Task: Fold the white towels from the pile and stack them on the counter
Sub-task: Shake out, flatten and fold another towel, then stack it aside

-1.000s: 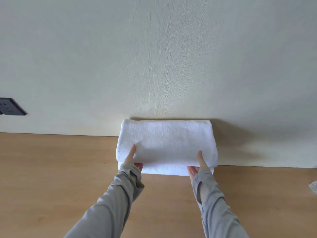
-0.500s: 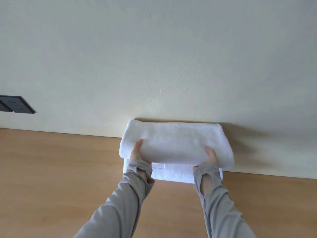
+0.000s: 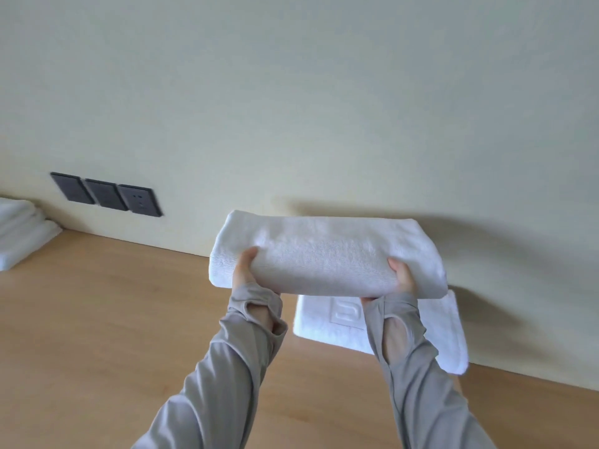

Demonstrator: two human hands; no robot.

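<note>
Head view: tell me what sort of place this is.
Probably a hotel room or housekeeping area: a logo-embossed white towel lies on the wooden counter, a stack of folded towels sits far left, dark socket panels are set in the wall. The left hand and right hand grip another folded towel.

The scene is softly and evenly lit. A broad, diffuse shadow is thrown on the wall (image 3: 291,92) toward 3 o'clock of the held towel (image 3: 327,254). The sockets (image 3: 107,195) at 9 o'clock are rendered skewed and slightly smeared by motion blur.
</note>
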